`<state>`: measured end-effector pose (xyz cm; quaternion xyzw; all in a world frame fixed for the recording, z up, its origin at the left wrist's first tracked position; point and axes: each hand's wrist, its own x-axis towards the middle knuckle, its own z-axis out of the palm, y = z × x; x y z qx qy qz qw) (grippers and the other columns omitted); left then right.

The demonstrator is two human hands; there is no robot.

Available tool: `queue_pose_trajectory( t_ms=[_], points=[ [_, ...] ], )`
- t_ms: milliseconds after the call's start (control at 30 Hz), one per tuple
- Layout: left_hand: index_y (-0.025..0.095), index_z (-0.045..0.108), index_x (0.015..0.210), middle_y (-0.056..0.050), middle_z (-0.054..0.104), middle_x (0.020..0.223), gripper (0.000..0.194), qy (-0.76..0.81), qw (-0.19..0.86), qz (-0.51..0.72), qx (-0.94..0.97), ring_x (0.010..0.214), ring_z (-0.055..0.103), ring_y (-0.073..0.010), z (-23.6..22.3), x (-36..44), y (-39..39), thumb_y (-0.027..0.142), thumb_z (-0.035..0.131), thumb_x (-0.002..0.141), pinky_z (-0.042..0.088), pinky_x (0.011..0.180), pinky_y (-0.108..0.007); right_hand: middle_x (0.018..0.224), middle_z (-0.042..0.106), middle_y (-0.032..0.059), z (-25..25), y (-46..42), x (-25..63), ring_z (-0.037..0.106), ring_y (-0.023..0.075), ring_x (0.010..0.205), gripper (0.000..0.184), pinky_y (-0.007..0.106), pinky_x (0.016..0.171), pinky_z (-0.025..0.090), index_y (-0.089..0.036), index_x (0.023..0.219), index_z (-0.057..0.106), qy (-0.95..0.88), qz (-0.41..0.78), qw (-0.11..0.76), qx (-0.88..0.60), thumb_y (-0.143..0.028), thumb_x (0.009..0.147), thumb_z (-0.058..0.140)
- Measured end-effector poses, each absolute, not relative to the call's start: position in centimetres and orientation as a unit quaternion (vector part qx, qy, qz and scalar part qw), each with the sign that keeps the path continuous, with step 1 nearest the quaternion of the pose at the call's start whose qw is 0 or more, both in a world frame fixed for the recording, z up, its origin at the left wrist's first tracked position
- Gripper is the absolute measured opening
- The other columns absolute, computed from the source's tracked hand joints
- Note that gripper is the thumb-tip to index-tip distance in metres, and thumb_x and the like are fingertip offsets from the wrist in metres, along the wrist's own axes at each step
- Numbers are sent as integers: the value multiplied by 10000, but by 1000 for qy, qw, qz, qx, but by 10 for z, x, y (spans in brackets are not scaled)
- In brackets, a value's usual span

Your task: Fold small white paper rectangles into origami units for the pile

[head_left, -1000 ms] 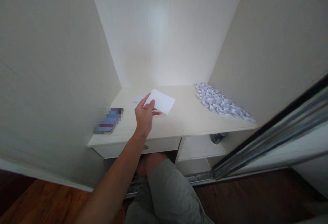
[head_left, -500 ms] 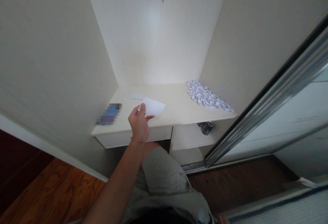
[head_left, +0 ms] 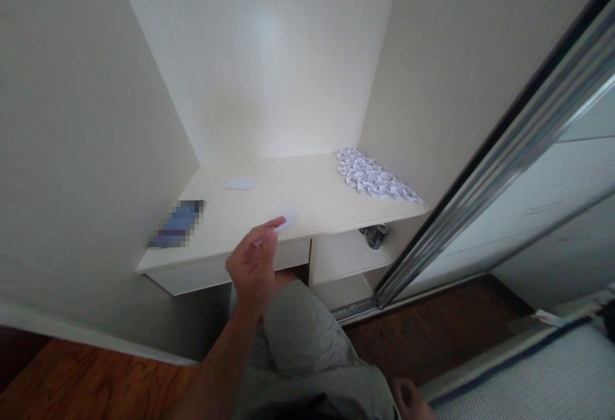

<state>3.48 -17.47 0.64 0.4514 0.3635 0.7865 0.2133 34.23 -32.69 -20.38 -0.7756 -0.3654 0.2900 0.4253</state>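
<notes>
One white paper (head_left: 287, 224), tilted nearly edge-on, is pinched in the left grip (head_left: 253, 271).

Bare left hand (head_left: 250, 273), fingers and thumb visible; bare left forearm (head_left: 221, 356), tapering to the wrist; bare right hand (head_left: 412, 401), partly cut by the lower edge; loose greyish cloth shorts (head_left: 307, 330), plain, creased, wide in the leg; near-black patch (head_left: 307, 405) about the waist, material unclear; bare knee (head_left: 284, 278), partly hidden
</notes>
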Motion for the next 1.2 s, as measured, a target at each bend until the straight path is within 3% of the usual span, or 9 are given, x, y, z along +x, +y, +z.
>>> queue_pose_trajectory(
  t_ms=[100, 233, 333, 467, 633, 733, 833, 1033, 1200],
  points=[
    [296, 837, 1022, -75, 828, 1100, 266, 308, 112, 721, 610, 998, 801, -275, -7, 38, -193, 130, 792, 818, 665, 911, -448, 656, 714, 119, -177, -279, 314, 744, 442, 737, 458, 627, 776, 560, -331, 625, 716, -371, 344, 461, -729, -781, 643, 636],
    [368, 783, 1221, -76, 826, 1114, 551, 239, 32, 634, 735, 991, 805, -348, -11, 37, -210, 88, 785, 746, 705, 780, -463, 846, 780, 147, -110, -218, 257, 743, 309, 764, 718, 473, 736, 606, -207, 896, 795, -382, 537, 520, -543, -853, 826, 490],
    [384, 748, 1290, -97, 824, 1088, 598, 240, 38, 595, 766, 969, 804, -365, -7, 34, -219, 99, 766, 764, 710, 751, -482, 926, 797, 113, -56, -194, 221, 737, 272, 843, 558, 394, 747, 581, -223, 968, 806, -401, 664, 535, -335, -746, 809, 694],
    [339, 719, 1347, -137, 810, 1134, 657, 249, 49, 562, 787, 1053, 786, -359, -8, 24, -228, 60, 772, 755, 697, 829, -486, 821, 774, 27, -24, -182, 199, 678, 198, 761, 359, 314, 714, 541, -223, 838, 797, -433, 662, 514, -331, -566, 750, 861],
    [357, 775, 1229, -83, 818, 1143, 531, 299, 59, 579, 756, 1070, 788, -324, -13, 17, -234, 50, 758, 796, 668, 910, -493, 782, 746, 12, -24, -173, 191, 630, 153, 679, 315, 267, 639, 514, -212, 856, 787, -433, 642, 534, -341, -508, 776, 862],
    [341, 826, 1015, -33, 838, 1040, 250, 369, 145, 676, 621, 1022, 796, -282, -13, 25, -234, 154, 764, 862, 582, 1067, -533, 1097, 783, 74, -22, -171, 190, 717, 211, 864, 438, 301, 678, 569, -258, 1099, 765, -390, 680, 549, -289, -578, 804, 815],
    [296, 804, 904, -20, 824, 934, 86, 408, 319, 767, 379, 942, 790, -213, -7, 37, -227, 354, 746, 931, 617, 994, -415, 1353, 715, 88, -20, -173, 189, 711, 262, 1090, 540, 365, 797, 600, -314, 1254, 710, -390, 718, 525, -240, -579, 797, 824],
    [212, 765, 900, -37, 799, 926, 201, 380, 439, 794, 180, 896, 763, -162, 3, 52, -209, 393, 837, 847, 629, 865, -283, 808, 731, 8, -26, -176, 178, 628, 156, 712, 309, 284, 675, 526, -218, 857, 777, -442, 640, 544, -316, -504, 774, 861],
    [225, 791, 901, -32, 806, 933, 151, 388, 427, 796, 184, 904, 771, -164, -2, 55, -212, 363, 832, 856, 629, 873, -284, 741, 700, -2, -20, -169, 169, 592, 153, 657, 300, 274, 609, 489, -201, 823, 752, -436, 552, 591, -396, -495, 807, 809]
  ],
)
